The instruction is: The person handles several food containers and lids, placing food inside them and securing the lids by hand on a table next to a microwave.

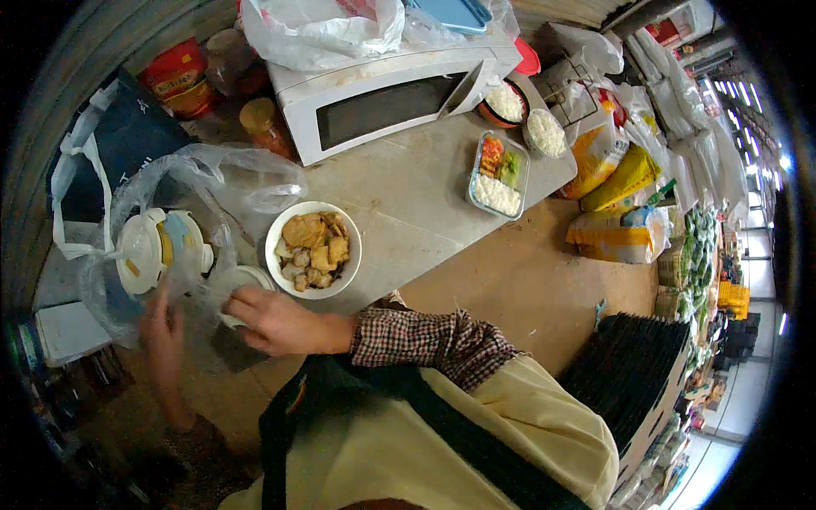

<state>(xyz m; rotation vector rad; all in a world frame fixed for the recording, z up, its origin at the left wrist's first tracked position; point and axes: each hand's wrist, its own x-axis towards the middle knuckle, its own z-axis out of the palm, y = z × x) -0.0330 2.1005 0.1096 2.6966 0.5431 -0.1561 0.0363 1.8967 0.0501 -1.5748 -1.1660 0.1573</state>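
Note:
My right hand is closed at the edge of a pale, round container or lid, just left of a white bowl. Its fingers hide part of that pale thing, so I cannot tell exactly what it is. My left hand, smeared by motion, is at the near side of a clear plastic bag; whether it grips the bag cannot be seen. Inside or behind the bag's film is a white lidded container with clips. The white bowl holds browned tofu-like chunks and smaller pale pieces.
A white microwave stands at the back of the grey table. Right of it are a glass box of rice and vegetables and two bowls of rice. A dark bag leans far left. Stacked black crates stand right.

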